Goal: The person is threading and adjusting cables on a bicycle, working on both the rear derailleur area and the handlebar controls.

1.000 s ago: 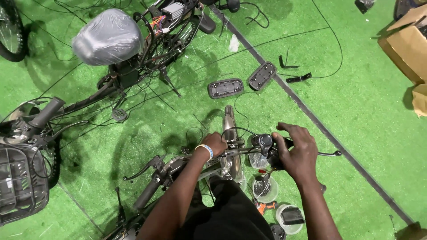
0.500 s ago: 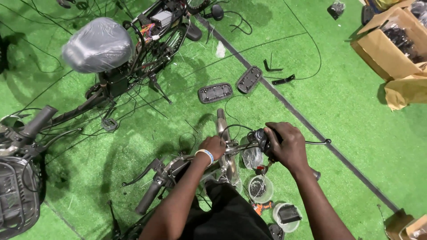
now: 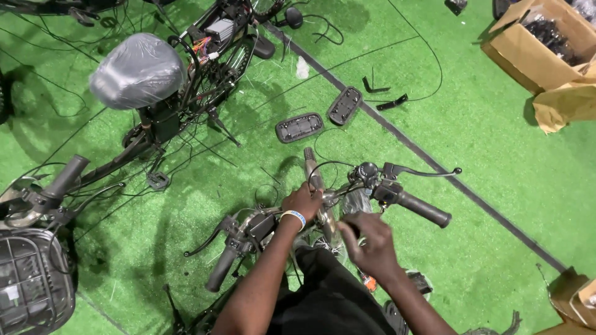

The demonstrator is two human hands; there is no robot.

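Note:
A bicycle handlebar [image 3: 338, 193] lies across the green turf in front of me, its stem [image 3: 312, 169] pointing away. My left hand [image 3: 302, 203], with a pale wristband, grips the bar at the centre next to the stem. Just below the bar's middle, my right hand [image 3: 367, 241] has its fingers curled; whether it holds anything is hidden. The right grip [image 3: 423, 210] and its brake lever [image 3: 427, 172] stick out bare to the right. The left grip [image 3: 221, 272] and lever [image 3: 202, 242] lie to the left of my left arm.
A second bike with a plastic-wrapped saddle [image 3: 137, 71] and loose wiring lies at the upper left. Two black oblong plates [image 3: 299, 127] [image 3: 345, 105] rest on the turf ahead. Cardboard boxes [image 3: 537, 48] stand at the upper right, and a black basket [image 3: 30, 291] sits at the lower left.
My right hand has left the right-hand grip and controls and moved in toward the middle of the bar. My left hand stays on the bar's centre.

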